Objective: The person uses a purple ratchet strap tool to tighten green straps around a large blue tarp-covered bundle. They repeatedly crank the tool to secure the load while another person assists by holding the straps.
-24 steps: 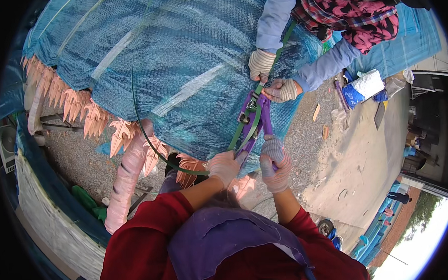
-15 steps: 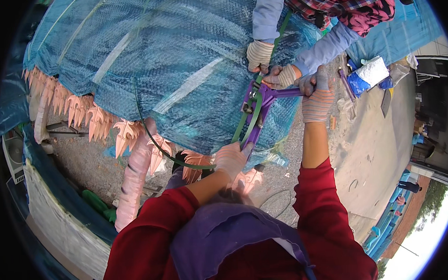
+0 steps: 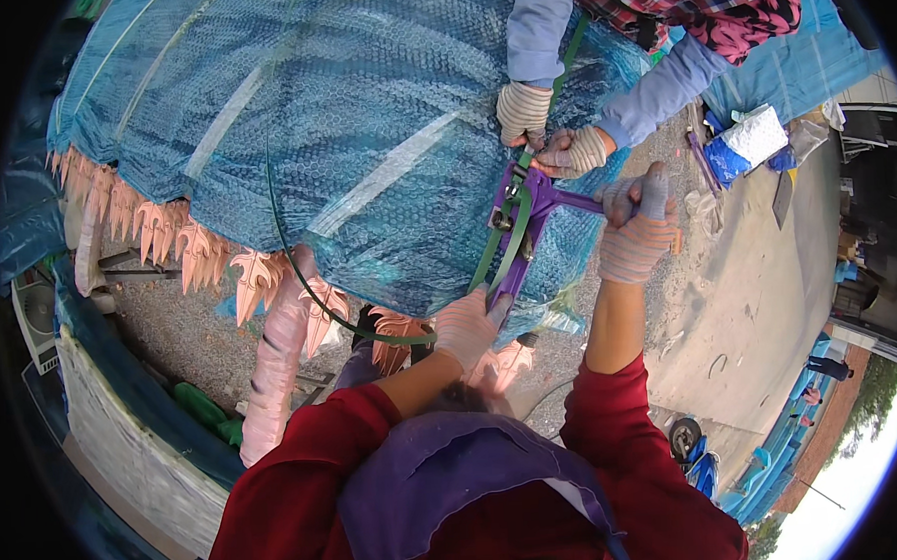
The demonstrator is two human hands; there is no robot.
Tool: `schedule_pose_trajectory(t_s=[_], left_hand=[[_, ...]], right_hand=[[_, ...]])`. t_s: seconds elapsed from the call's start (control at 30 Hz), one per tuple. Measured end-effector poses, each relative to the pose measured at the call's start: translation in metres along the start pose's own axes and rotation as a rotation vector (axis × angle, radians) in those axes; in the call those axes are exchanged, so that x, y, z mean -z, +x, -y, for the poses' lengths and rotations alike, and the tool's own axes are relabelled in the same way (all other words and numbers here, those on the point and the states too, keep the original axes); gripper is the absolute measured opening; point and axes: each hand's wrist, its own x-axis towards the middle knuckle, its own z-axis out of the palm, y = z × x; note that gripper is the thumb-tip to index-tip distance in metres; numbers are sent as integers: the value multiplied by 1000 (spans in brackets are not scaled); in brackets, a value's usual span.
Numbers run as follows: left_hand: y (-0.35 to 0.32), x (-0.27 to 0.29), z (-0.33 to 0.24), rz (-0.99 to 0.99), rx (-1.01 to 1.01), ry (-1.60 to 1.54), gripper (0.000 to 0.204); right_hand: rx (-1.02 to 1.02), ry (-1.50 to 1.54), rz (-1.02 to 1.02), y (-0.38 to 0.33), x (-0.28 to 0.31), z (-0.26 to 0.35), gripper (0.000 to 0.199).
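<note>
My left hand (image 3: 465, 329), in a pale glove, is closed around the near end of a purple hand strapping tool (image 3: 535, 204). My right hand (image 3: 637, 240), in a striped glove, grips the end of the tool's lever, which points to the right. A green strap (image 3: 515, 239) runs through the tool. Its loose length loops left past my left hand. Underneath is a large load wrapped in blue bubble wrap (image 3: 360, 94). At the tool's far end, a co-worker's two gloved hands (image 3: 524, 113) hold the strap against the wrap.
Copper-coloured pointed metal pieces (image 3: 257, 280) stick out under the wrap's near edge. A pink-wrapped post (image 3: 276, 383) stands at the left. Blue and white bags (image 3: 743, 147) lie on the ground at the right. A wheel (image 3: 686, 437) shows at the lower right.
My right hand has come nearer to me, swinging the lever's end the same way. My left hand stays on the tool. The co-worker's right-side hand has shifted slightly right.
</note>
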Motion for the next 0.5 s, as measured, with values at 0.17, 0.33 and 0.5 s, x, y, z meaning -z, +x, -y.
schedule_pose_trajectory(t_s=[0.17, 0.33, 0.5], left_hand=[[3, 5, -5, 75, 28, 15, 46], [1, -3, 10, 37, -60, 25, 44], [-2, 9, -7, 116, 56, 38, 43]], right_hand=[[104, -339, -86, 17, -5, -5, 37], [237, -541, -30, -104, 1, -11, 39], [190, -480, -174, -82, 7, -14, 33]])
